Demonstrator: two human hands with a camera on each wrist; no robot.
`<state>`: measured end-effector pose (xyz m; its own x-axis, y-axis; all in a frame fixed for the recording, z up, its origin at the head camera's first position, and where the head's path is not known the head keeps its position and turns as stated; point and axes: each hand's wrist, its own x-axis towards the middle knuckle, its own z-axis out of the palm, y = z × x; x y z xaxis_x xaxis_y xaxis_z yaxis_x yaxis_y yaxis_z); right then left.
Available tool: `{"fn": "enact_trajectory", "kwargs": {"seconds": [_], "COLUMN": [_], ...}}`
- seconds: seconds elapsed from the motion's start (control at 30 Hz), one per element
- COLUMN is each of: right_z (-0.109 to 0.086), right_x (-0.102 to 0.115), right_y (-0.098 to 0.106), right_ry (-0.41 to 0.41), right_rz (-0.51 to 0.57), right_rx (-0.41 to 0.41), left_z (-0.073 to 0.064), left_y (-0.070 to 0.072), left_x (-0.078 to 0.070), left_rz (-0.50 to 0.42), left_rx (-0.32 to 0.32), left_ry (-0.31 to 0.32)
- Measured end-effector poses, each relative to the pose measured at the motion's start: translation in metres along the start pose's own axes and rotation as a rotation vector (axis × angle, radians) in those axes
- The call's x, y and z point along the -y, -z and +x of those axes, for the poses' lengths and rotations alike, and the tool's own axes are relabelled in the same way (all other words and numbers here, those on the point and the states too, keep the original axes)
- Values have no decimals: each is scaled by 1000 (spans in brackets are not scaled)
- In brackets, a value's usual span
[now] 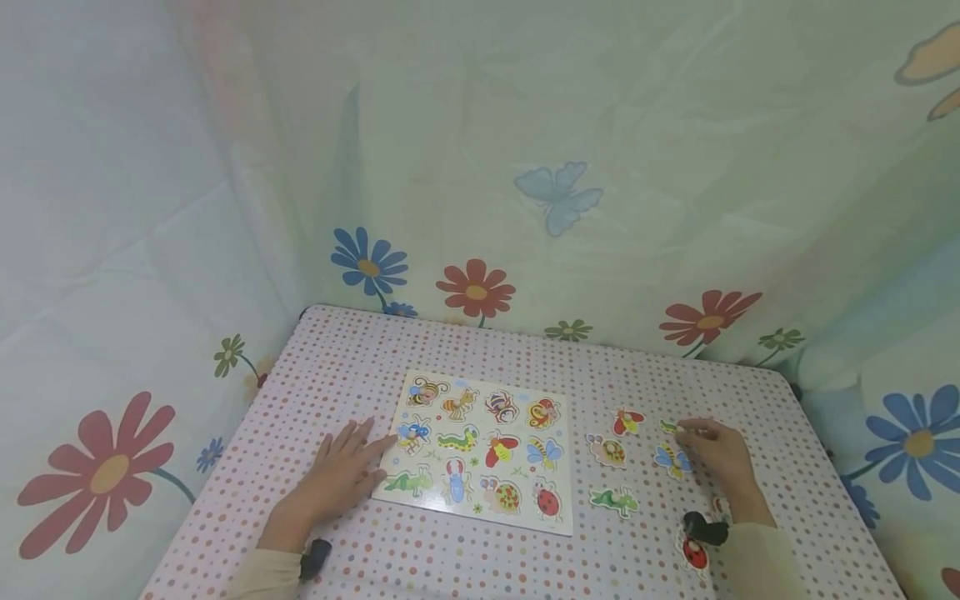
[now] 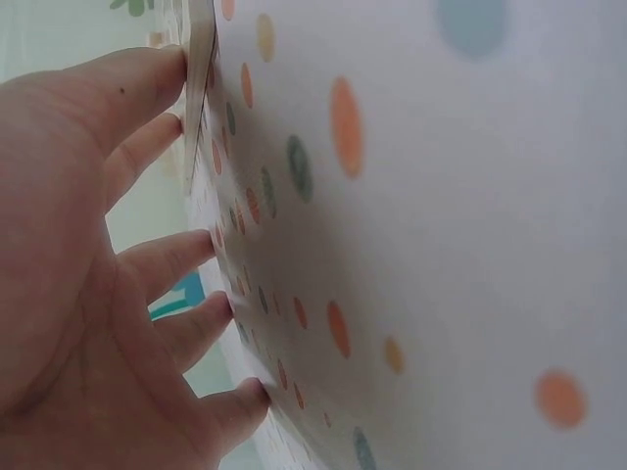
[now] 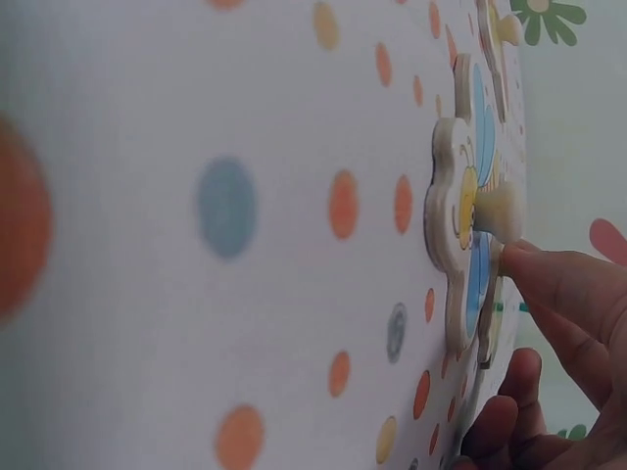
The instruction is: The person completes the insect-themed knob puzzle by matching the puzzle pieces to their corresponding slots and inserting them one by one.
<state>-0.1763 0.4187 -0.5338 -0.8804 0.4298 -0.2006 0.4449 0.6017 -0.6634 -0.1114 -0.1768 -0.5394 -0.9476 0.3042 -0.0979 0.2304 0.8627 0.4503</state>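
Note:
A wooden insect puzzle board lies flat on the table. My left hand spreads its fingers at the board's left side. In the left wrist view, the thumb and a finger touch the edge of the board, while the other fingertips rest on the tablecloth. On the right, my right hand pinches the knob of a small green puzzle piece between thumb and forefinger. The hand covers part of that piece. Just in front of it lies a blue-winged dragonfly piece, whose wooden knob stands up.
Between board and right hand lie a red-winged fly piece, a round spotted bug piece and a green grasshopper piece. A ladybird piece sits near the right wrist, partly covered by the black wrist camera. Flowered curtains surround the table.

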Motion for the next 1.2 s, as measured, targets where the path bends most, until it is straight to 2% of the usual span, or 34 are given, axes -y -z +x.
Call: {"fn": "enact_trajectory", "kwargs": {"seconds": [0.23,0.4,0.6,0.8,1.07,1.2], "right_z": [-1,-11,-23,-35,-63,-73], "right_x": [2,13,30,48,86,101], "right_y": [-2,3,0,-13,-38,-56], "right_ry": [-12,42,150,239,485,564], "right_rz": [-24,-36,-58,-54,-72,-101], "right_rx": [-34,-20,39,52,56,47], "left_z": [0,0,0,0,-1,-1], "left_y": [1,-1,-3,-2,0,1], "left_x": [-1,0,2,2,0,-1], "left_rz": [-4,-7,1,-1,0,-2], "left_rx": [4,8,-1,5,14,10], "left_ry": [7,16,10,8,9,9]}}
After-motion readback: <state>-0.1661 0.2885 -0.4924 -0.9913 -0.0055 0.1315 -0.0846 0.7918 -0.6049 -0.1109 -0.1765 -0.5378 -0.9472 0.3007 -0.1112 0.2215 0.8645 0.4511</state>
